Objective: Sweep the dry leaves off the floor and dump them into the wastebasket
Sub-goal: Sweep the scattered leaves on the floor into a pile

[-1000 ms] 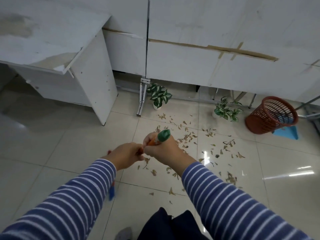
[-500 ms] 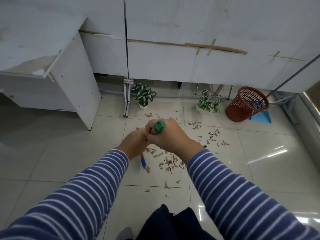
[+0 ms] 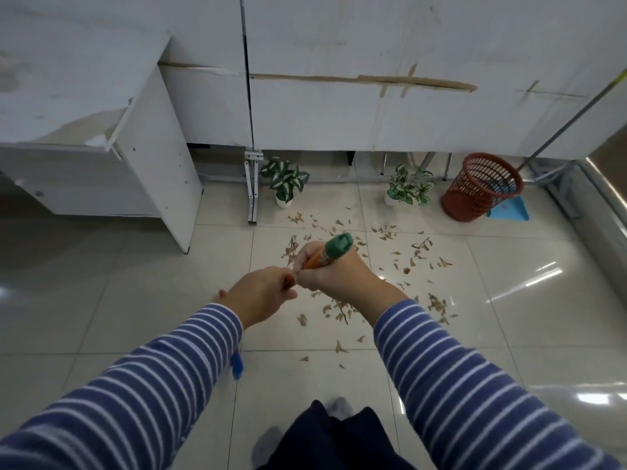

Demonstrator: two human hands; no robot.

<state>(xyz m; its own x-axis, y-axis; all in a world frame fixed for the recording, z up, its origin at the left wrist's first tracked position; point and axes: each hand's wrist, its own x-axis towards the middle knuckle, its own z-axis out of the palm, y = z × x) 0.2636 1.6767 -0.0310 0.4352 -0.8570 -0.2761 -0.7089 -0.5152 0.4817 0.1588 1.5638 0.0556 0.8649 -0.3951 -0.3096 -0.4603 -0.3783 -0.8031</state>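
Broom handle (image 3: 327, 253) — left hand (image 3: 261, 295), right hand (image 3: 334, 274) both curled round it, probably stacked for leverage. Dry leaves (image 3: 339, 312) mid-frame; wastebasket (image 3: 475, 198) upper right.

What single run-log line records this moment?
left hand: grips broom handle; right hand: grips broom handle; dry leaves: scattered on floor; wastebasket: far right

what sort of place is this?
Probably an indoor office or workshop room, not certain: glossy beige tiled floor, chipped white laminate desk, white wall panels patched with brown tape, and a red plastic mesh wastebasket by the wall.
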